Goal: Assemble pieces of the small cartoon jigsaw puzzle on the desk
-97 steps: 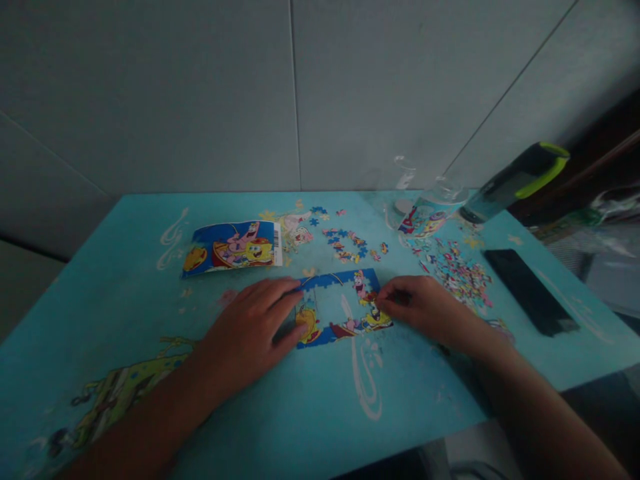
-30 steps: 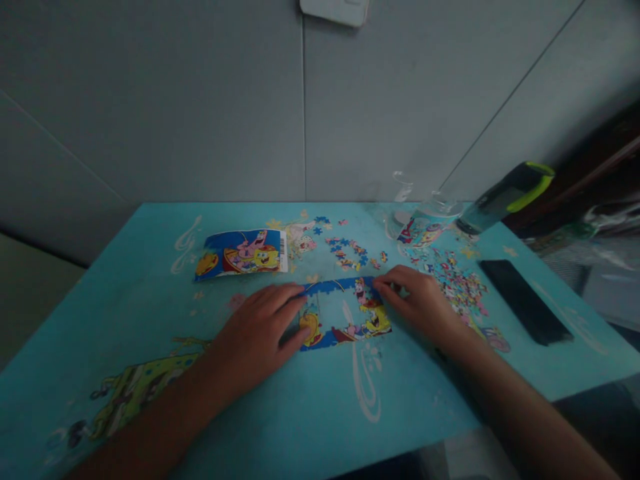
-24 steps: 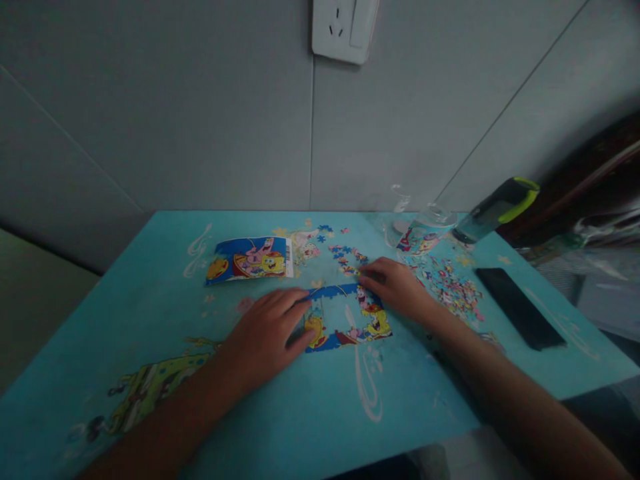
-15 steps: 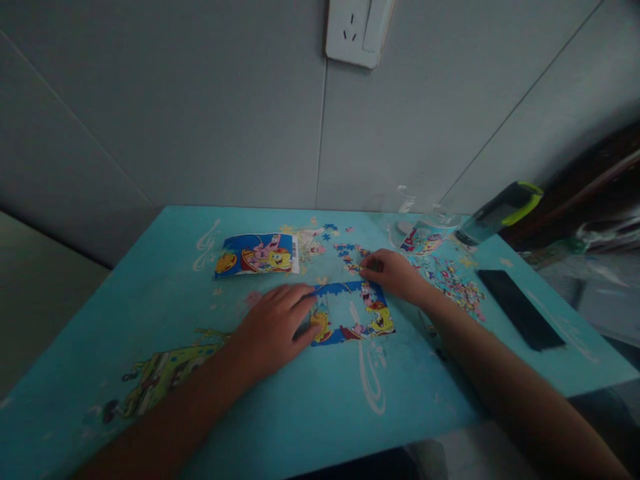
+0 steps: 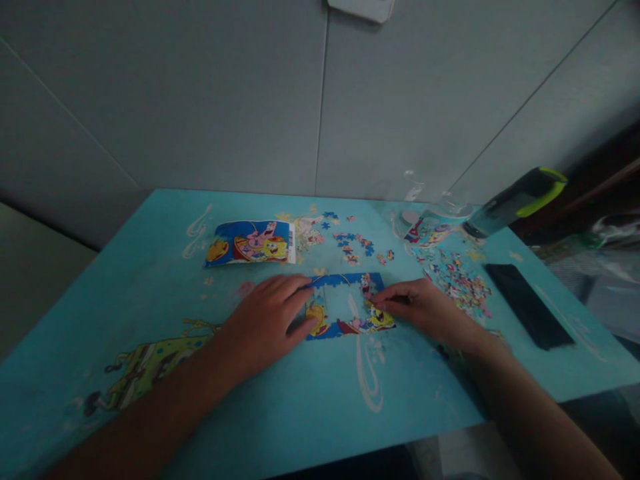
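Observation:
A partly assembled jigsaw puzzle (image 5: 345, 331) lies on the table as a frame of joined border pieces around a bare middle. My left hand (image 5: 273, 310) rests flat at its left edge, thumb and fingers apart, with the fingertips touching the border. At the right side of the frame, my right hand (image 5: 417, 307) pinches a small puzzle piece, mostly hidden by the fingertips, against the inner edge. Loose blue puzzle pieces (image 5: 353, 245) lie in a group behind the frame. The picture packet (image 5: 250, 241) with the cartoon scene is behind my left hand.
A heap of mixed puzzle pieces (image 5: 460, 283) lies right of my right hand, beside a dark flat rectangular object (image 5: 529, 305). Farther back are a clear container with cartoon print (image 5: 435, 230) and a bottle with a yellow-green handle (image 5: 515, 203). A grey wall (image 5: 225, 100) borders the table.
My right hand has come from the loose pieces toward me to the frame's right inner edge. My left hand stays at the left edge. The camera view has tilted down slightly.

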Motion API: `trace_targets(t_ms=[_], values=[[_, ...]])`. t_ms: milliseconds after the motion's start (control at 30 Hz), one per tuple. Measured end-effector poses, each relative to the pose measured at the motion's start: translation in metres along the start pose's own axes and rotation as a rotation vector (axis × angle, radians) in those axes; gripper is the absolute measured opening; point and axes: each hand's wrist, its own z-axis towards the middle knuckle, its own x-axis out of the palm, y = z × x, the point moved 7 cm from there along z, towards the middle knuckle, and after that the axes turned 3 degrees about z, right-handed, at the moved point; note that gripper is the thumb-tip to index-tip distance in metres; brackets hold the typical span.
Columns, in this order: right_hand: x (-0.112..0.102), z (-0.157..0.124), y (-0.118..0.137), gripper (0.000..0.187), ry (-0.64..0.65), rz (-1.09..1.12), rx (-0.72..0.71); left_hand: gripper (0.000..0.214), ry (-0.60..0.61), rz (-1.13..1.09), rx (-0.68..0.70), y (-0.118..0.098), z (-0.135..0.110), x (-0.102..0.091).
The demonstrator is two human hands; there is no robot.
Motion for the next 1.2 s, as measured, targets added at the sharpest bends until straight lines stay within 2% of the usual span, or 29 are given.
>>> trace_targets(t_ms=[300, 467, 667, 1000, 1200], values=[[0.007, 0.002, 0.014, 0.015, 0.008, -0.095, -0.118, 0.04, 0.031, 0.022, -0.013, 0.002, -0.002, 0.003], [0.007, 0.0, 0.016, 0.014, 0.006, -0.135, -0.129, 0.04, 0.039, 0.02, -0.024, 0.003, -0.003, 0.004], [0.006, 0.002, 0.017, 0.014, -0.006, -0.151, -0.212, 0.039, 0.032, 0.011, -0.019, 0.002, -0.002, 0.002], [-0.01, -0.006, 0.024, 0.018, -0.081, -0.171, -0.181, 0.041, 0.026, 0.003, -0.021, 0.002, -0.002, 0.003], [0.001, -0.007, 0.028, 0.02, -0.049, -0.186, -0.203, 0.04, 0.046, 0.016, -0.021, 0.003, -0.002, 0.004]])
